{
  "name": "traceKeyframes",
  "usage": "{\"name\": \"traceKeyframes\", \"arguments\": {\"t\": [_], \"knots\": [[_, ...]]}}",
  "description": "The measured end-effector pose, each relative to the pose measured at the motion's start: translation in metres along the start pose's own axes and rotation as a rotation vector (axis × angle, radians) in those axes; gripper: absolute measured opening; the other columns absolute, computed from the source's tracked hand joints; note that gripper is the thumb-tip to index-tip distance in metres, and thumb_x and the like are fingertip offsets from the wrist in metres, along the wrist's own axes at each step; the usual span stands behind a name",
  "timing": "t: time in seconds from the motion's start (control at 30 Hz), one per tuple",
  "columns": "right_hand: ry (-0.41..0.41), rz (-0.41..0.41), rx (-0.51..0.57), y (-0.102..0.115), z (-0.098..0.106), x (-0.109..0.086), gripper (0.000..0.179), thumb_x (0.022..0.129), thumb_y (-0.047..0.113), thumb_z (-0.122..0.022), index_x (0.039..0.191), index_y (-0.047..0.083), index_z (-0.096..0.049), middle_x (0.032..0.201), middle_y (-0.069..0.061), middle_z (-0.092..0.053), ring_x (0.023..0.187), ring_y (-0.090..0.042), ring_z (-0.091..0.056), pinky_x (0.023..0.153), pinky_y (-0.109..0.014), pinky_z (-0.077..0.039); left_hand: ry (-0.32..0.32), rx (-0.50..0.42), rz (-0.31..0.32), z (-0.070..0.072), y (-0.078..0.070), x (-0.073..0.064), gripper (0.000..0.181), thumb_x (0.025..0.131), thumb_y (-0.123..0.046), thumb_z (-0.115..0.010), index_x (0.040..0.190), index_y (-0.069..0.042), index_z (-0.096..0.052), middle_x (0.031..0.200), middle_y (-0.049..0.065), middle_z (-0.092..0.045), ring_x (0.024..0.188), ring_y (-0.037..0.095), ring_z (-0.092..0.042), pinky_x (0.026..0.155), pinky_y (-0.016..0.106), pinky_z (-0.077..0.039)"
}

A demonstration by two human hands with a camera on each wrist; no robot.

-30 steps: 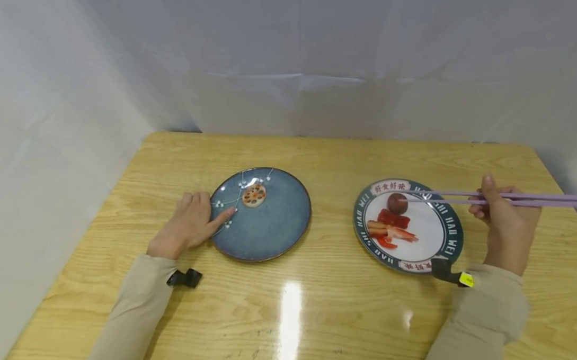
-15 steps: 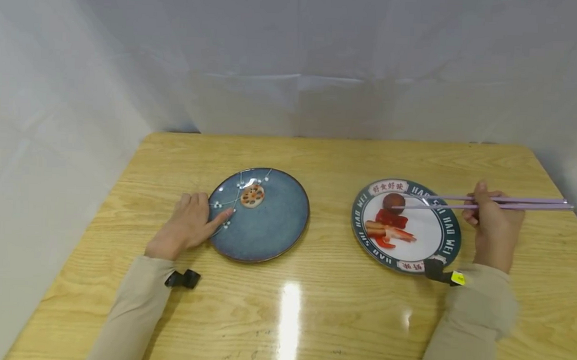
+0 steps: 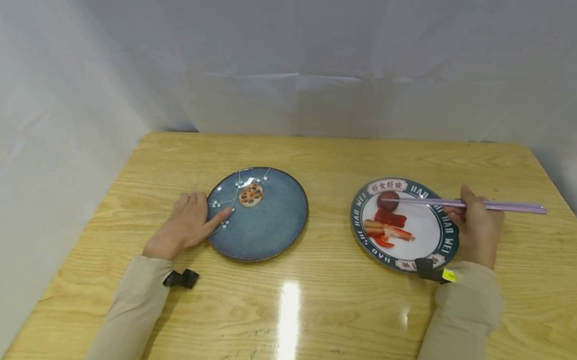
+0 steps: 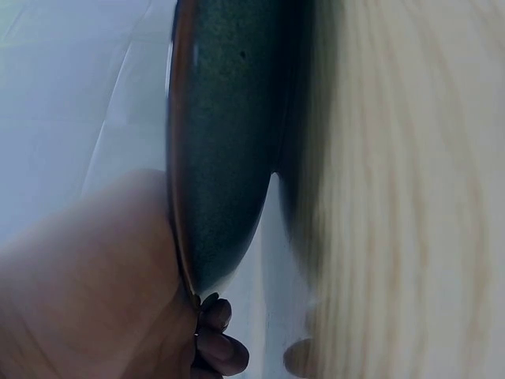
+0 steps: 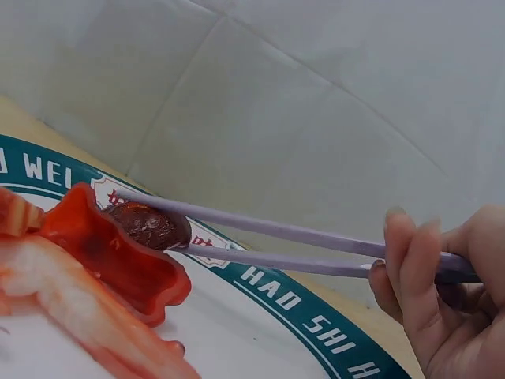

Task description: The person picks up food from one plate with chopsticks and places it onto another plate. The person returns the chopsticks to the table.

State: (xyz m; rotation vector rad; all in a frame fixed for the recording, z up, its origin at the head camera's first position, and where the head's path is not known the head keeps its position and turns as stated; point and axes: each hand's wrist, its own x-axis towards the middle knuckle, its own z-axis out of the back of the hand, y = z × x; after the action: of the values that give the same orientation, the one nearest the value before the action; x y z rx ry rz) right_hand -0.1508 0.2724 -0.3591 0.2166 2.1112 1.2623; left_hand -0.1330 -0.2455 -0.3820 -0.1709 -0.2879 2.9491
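Observation:
In the head view my left hand (image 3: 182,224) grips the left rim of a blue plate (image 3: 263,232), thumb on top. Its fingers (image 4: 221,347) curl below the rim in the left wrist view. A lotus root slice (image 3: 251,195) lies on that plate. My right hand (image 3: 480,229) holds a pair of lilac chopsticks (image 3: 516,207) pointing left. In the right wrist view the chopstick tips lie on either side of a dark brown ball (image 5: 150,225), like a meatball. Beside the ball are a wavy red pepper piece (image 5: 118,260) and a shrimp (image 3: 396,233).
The food on the right sits on a white plate with a green lettered rim (image 3: 451,233). Both plates stand on a wooden table (image 3: 332,287), with a pale sheet (image 3: 297,69) behind. A black wrist camera (image 3: 428,269) overlaps the right plate's lower rim.
My right hand has moved left with the chopsticks, whose tips now overlap the ball further. The ball has shifted slightly left on its plate. The left hand keeps its grip.

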Motion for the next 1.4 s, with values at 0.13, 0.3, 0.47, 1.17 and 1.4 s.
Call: {"name": "traceKeyframes", "arguments": {"t": [0.13, 0.3, 0.47, 1.17, 1.4], "knots": [[-0.018, -0.013, 0.017, -0.0016, -0.0018, 0.0024, 0.017, 0.092, 0.018, -0.066, 0.1, 0.008, -0.055, 0.063, -0.008, -0.066, 0.051, -0.017, -0.065, 0.046, -0.023, -0.05, 0.0, 0.001, 0.001, 0.0003, 0.0005, 0.0001, 0.071, 0.098, -0.059, -0.036, 0.104, 0.012, -0.043, 0.093, 0.024, -0.047, 0.091, 0.037, -0.039, 0.083, 0.049, -0.033], [0.002, 0.02, 0.044, -0.0025, -0.0033, 0.0027, 0.023, 0.095, 0.023, -0.061, 0.103, 0.006, -0.048, 0.062, -0.009, -0.065, 0.048, -0.019, -0.064, 0.046, -0.026, -0.051, 0.011, 0.0, 0.003, 0.0006, 0.0005, -0.0002, 0.073, 0.097, -0.06, -0.035, 0.107, 0.013, -0.042, 0.094, 0.024, -0.047, 0.091, 0.037, -0.038, 0.084, 0.05, -0.033], [0.004, 0.046, 0.085, -0.002, -0.0051, 0.0034, 0.023, 0.096, 0.022, -0.058, 0.103, 0.005, -0.045, 0.059, -0.011, -0.063, 0.046, -0.021, -0.064, 0.044, -0.027, -0.05, 0.017, 0.003, 0.004, 0.0015, -0.0005, -0.0001, 0.074, 0.098, -0.059, -0.034, 0.108, 0.013, -0.042, 0.096, 0.026, -0.047, 0.094, 0.039, -0.039, 0.086, 0.052, -0.033], [0.17, 0.146, -0.006, -0.0073, -0.0099, -0.003, 0.025, 0.094, 0.024, -0.063, 0.088, 0.001, -0.053, 0.066, -0.01, -0.066, 0.053, -0.02, -0.067, 0.05, -0.027, -0.052, 0.024, 0.008, 0.005, 0.0001, 0.0004, 0.0009, 0.074, 0.098, -0.059, -0.033, 0.107, 0.013, -0.042, 0.096, 0.026, -0.046, 0.094, 0.039, -0.039, 0.085, 0.051, -0.032], [0.119, 0.1, 0.03, -0.0082, -0.0092, -0.0009, 0.023, 0.094, 0.023, -0.063, 0.091, 0.003, -0.053, 0.068, -0.008, -0.065, 0.056, -0.018, -0.067, 0.054, -0.025, -0.053, 0.018, 0.01, 0.004, -0.0005, 0.0006, 0.001, 0.073, 0.098, -0.058, -0.034, 0.107, 0.014, -0.042, 0.095, 0.025, -0.047, 0.092, 0.037, -0.038, 0.086, 0.05, -0.032]]}}
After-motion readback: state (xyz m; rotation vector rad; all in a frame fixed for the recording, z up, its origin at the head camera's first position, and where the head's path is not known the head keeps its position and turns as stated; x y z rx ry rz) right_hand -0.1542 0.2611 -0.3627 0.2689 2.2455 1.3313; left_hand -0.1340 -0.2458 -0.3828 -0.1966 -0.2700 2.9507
